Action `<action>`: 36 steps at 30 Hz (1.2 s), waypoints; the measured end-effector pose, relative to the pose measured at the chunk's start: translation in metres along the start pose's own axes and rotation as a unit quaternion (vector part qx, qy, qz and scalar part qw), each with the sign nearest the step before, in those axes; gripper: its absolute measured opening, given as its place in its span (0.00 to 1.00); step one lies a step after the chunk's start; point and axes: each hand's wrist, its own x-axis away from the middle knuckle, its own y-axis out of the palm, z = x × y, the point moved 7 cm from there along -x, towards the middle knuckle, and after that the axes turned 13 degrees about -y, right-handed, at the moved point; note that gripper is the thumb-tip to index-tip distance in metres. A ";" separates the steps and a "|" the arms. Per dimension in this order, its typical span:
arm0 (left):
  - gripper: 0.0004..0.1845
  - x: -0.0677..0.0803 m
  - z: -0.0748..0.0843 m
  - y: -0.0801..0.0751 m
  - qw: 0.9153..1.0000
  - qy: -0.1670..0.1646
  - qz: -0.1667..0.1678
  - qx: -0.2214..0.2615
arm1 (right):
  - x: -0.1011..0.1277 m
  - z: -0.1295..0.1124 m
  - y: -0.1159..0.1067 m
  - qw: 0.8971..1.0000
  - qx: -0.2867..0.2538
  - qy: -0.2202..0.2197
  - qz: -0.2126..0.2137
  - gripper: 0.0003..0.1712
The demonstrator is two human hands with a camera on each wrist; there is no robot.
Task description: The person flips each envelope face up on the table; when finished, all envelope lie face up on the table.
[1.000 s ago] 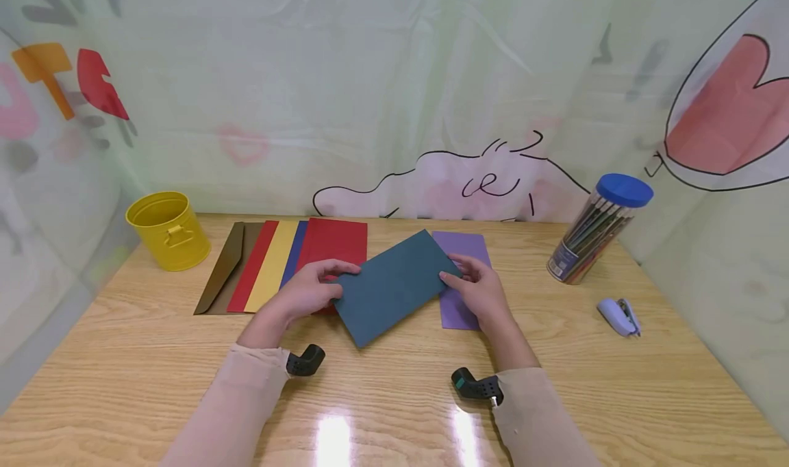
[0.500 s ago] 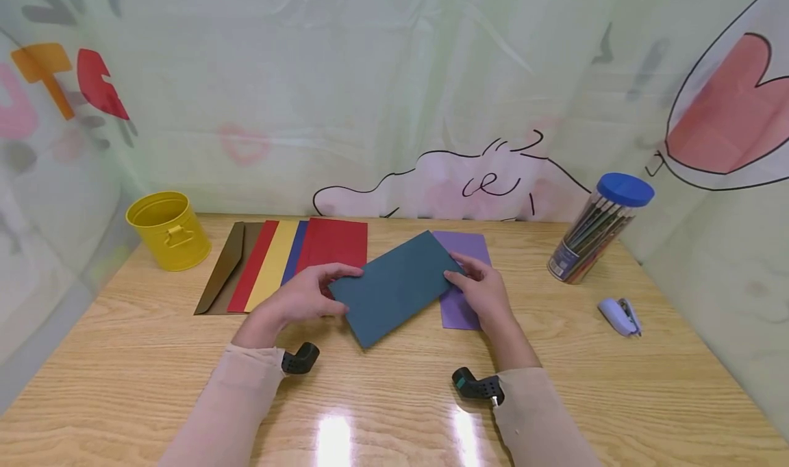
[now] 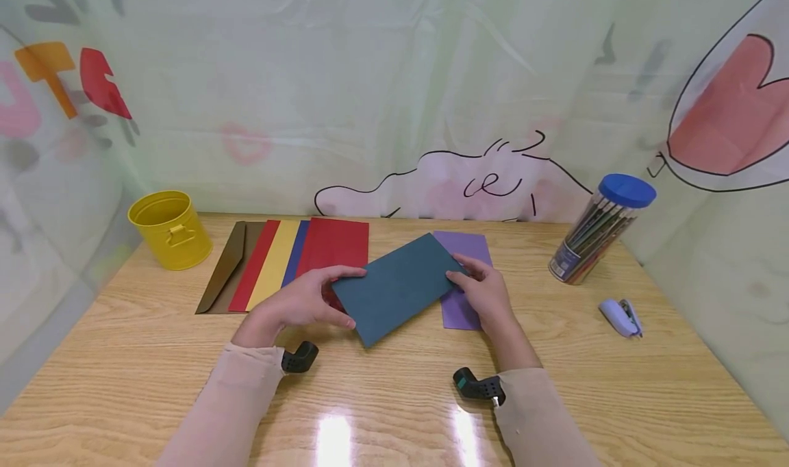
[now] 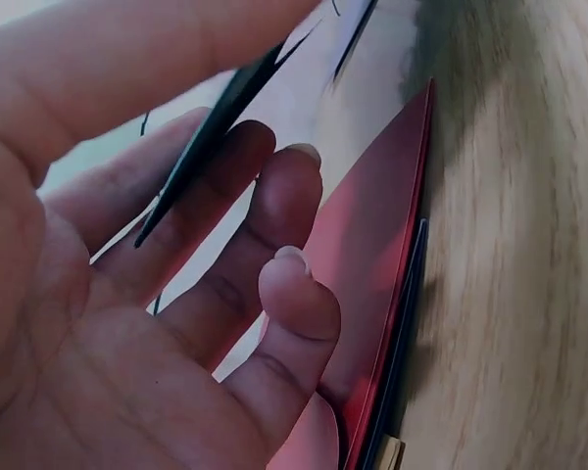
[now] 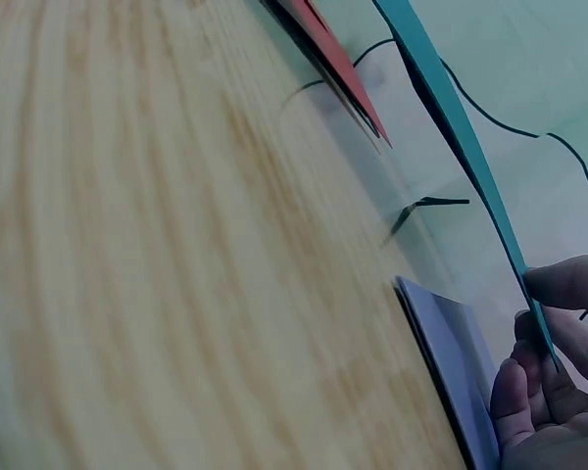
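A dark teal envelope [image 3: 397, 285] is held tilted above the table in the head view. My right hand [image 3: 483, 289] pinches its right end between thumb and fingers; the right wrist view shows the same thin teal envelope [image 5: 470, 147] nearly edge-on. My left hand [image 3: 308, 299] is at the other end, thumb and fingers spread along the short edge. In the left wrist view the envelope's corner [image 4: 191, 162] lies between the thumb and the loosely bent fingers [image 4: 284, 201]. Beneath the right hand lies a purple envelope [image 3: 459, 313], partly hidden.
Behind the left hand, a red envelope [image 3: 337, 241] overlaps a fanned row with blue, yellow [image 3: 271, 275], red and brown [image 3: 224, 272] ones. A yellow bucket [image 3: 175, 237] stands at the far left. To the right are a blue-lidded pencil tube [image 3: 594, 237] and a lilac stapler [image 3: 619, 318].
My left thumb has left the envelope's corner and slid down its short edge, spreading away from the fingers. The envelope has shifted slightly right; the right hand keeps its pinch.
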 end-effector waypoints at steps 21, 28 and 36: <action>0.29 -0.001 0.002 -0.025 0.983 0.011 0.184 -0.026 | -0.003 -0.003 0.004 0.998 -0.047 -0.045 -0.012 0.34; 0.33 -0.003 -0.001 -0.020 0.986 0.022 0.141 0.087 | -0.002 -0.004 0.010 0.996 0.026 -0.065 -0.060 0.42; 0.45 -0.005 -0.002 -0.017 0.984 0.052 0.102 0.140 | -0.004 -0.003 0.011 0.995 0.027 -0.067 -0.062 0.43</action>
